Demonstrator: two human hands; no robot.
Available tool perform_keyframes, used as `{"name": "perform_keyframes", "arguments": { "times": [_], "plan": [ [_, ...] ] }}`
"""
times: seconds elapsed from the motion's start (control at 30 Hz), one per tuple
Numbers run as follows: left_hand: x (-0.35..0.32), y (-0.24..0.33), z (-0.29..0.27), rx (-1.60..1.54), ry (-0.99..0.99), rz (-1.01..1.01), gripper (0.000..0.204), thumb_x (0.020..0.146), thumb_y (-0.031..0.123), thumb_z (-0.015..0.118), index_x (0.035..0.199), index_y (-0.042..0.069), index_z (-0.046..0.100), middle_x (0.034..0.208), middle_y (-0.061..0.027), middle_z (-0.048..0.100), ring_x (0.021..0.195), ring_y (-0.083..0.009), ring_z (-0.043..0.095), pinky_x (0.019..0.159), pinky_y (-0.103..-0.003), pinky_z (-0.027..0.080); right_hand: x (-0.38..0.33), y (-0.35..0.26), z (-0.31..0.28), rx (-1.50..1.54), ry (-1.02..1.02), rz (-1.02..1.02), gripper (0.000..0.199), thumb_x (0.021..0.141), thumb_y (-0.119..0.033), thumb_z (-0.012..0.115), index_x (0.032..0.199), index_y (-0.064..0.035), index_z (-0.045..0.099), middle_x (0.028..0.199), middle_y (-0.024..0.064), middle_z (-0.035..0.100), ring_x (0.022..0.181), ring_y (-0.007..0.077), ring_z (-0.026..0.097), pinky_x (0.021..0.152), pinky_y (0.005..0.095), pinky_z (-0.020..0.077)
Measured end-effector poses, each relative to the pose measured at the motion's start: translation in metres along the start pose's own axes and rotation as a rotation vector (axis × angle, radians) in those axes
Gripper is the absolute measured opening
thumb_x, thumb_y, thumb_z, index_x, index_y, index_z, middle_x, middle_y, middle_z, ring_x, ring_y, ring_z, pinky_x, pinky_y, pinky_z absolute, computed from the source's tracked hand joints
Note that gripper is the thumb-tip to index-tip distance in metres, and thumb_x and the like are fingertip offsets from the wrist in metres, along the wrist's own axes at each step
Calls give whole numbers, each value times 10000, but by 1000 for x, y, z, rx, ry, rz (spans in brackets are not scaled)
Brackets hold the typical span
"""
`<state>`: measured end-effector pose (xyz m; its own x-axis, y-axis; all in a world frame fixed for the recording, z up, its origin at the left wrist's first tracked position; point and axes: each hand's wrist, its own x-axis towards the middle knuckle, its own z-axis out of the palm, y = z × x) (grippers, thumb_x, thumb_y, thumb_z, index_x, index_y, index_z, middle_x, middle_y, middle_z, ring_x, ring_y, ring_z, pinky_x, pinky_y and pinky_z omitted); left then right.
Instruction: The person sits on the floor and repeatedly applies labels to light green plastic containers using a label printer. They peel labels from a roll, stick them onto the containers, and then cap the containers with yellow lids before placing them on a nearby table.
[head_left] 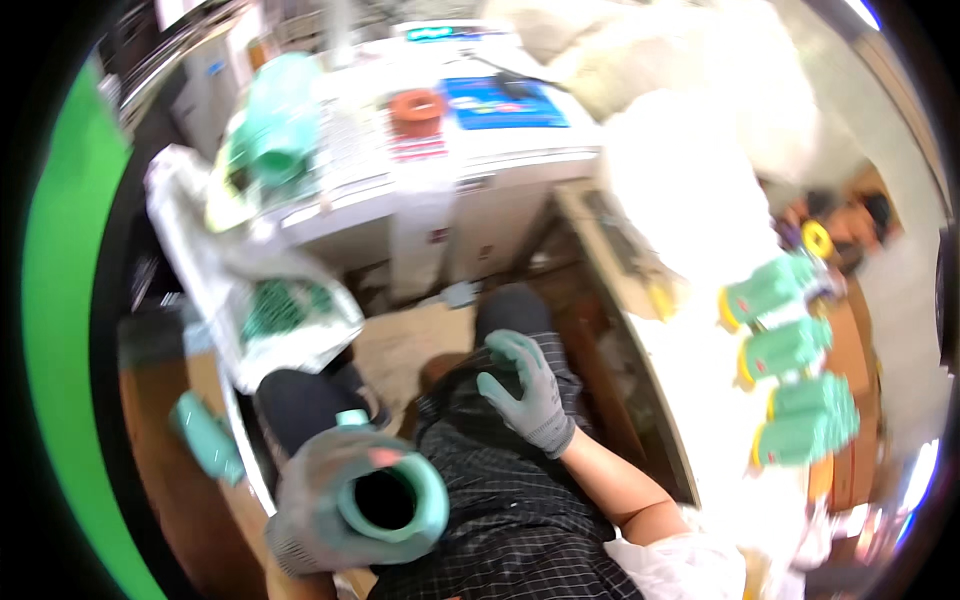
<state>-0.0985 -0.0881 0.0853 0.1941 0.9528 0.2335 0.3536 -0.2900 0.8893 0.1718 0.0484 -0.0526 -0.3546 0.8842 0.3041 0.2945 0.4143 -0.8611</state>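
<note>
A teal plastic bottle is tilted in front of my lap, its wide round mouth facing up and dark inside. My left hand, in a grey glove, is wrapped round the bottle's side. Over my checked dark clothing hovers my right hand, in a grey glove with teal fingertips. Its fingers are apart and curved, and nothing is in them. A gap separates it from the bottle.
A white bag holding green pieces hangs at the left, above another teal bottle. Ahead, a white cabinet top bears a large teal bottle, an orange tape roll and a blue packet. Several yellow-ended teal bottles lie right, near white sacks.
</note>
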Motion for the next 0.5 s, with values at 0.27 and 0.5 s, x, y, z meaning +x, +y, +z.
{"name": "perform_keyframes", "arguments": {
  "times": [0.27, 0.5],
  "plan": [
    [52, -15, 83, 257, -214, 319, 791, 672, 394, 1019, 1266, 68, 612, 1131, -150, 739, 980, -336, 749, 869, -510, 597, -34, 32, -143, -244, 598, 44, 94, 938, -63, 756, 1012, -5, 745, 1035, 138, 733, 938, 249, 707, 853, 348, 565],
    [45, -18, 70, -72, -106, 41, 812, 559, 203, 1050, 1236, 50, 627, 1165, -160, 734, 1042, -273, 754, 903, -439, 620, 8, 34, -304, -885, 949, 113, 215, 953, -239, 768, 1006, -31, 763, 1060, 144, 707, 905, 293, 672, 814, 406, 541]
  ]
}}
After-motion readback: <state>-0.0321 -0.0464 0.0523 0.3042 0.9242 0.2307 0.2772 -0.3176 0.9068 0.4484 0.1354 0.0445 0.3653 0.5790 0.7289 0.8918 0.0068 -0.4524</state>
